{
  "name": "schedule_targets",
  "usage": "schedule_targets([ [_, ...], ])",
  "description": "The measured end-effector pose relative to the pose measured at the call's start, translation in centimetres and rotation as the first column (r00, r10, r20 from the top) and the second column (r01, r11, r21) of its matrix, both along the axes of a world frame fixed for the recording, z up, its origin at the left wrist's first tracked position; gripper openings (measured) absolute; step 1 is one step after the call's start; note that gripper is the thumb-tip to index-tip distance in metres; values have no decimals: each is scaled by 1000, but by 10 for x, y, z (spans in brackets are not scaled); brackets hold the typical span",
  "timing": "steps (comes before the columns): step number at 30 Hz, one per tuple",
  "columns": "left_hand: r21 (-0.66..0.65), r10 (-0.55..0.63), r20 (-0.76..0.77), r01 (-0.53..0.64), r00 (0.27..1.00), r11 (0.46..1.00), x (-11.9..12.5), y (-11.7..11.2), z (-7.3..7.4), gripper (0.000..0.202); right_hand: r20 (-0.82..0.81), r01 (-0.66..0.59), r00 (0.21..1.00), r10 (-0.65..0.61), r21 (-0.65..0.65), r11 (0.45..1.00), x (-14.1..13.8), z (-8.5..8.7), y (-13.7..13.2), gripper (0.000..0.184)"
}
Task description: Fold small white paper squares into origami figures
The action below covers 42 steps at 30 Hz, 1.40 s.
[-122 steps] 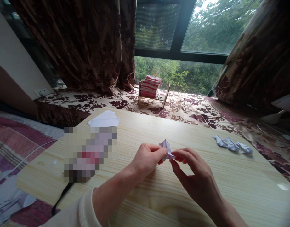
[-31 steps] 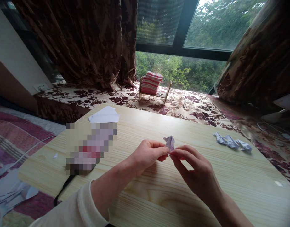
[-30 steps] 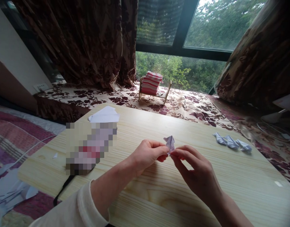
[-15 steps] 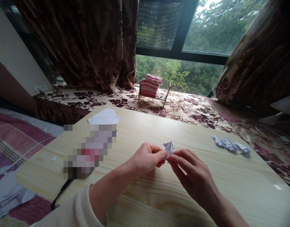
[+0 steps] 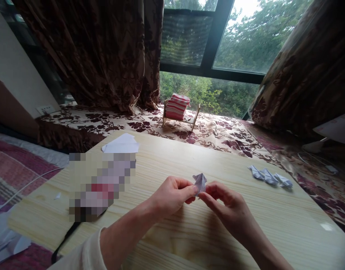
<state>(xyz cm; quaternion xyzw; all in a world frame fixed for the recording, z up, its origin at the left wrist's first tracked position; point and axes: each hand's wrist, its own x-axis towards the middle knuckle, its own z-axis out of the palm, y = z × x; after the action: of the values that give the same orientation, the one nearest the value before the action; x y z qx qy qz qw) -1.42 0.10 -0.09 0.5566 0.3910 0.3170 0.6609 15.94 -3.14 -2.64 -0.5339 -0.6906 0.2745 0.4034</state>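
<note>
Paper fold point(image 5: 200, 182) upright (point up)

Both hands meet fingertip to fingertip at mid-scene.
The left hand point(image 5: 172, 195) comes in from the near left on a bare forearm, thumb and forefinger pinched together. The right hand point(image 5: 231, 212) reaches in from the near right, knuckles up, fingers curled, its pinched tips touching the left's.

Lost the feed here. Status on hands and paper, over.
Left hand, right hand both pinch the small folded paper piece above the wooden table. Three folded pieces lie far right, apart. Nothing blocking.
</note>
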Motion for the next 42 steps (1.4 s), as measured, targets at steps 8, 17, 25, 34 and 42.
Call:
schedule_targets([
  [8, -39, 11, -42, -12, 999, 999, 3, -2, -2, 29, -47, -59, 997, 58, -21, 998, -7, 7, -2, 22],
  [17, -17, 66, 22, -65, 998, 998, 4, -1, -1, 24, -61, -101, 994, 94, -117, 988, -3, 13, -4, 20],
  [25, 192, 118, 14, -118, 993, 974, 11, -9, -7, 24, -116, -94, 990, 78, -136, 986, -13, 12, -7, 23],
  [34, 162, 101, -40, -93, 994, 982, 5, -4, -1, 39, -195, -43, 981, 8, -177, 983, -9, 14, -5, 27],
  [42, 153, 84, -27, -79, 996, 985, 7, -6, -3, 26, -220, -40, 976, 4, -161, 986, -8, 16, -5, 30],
])
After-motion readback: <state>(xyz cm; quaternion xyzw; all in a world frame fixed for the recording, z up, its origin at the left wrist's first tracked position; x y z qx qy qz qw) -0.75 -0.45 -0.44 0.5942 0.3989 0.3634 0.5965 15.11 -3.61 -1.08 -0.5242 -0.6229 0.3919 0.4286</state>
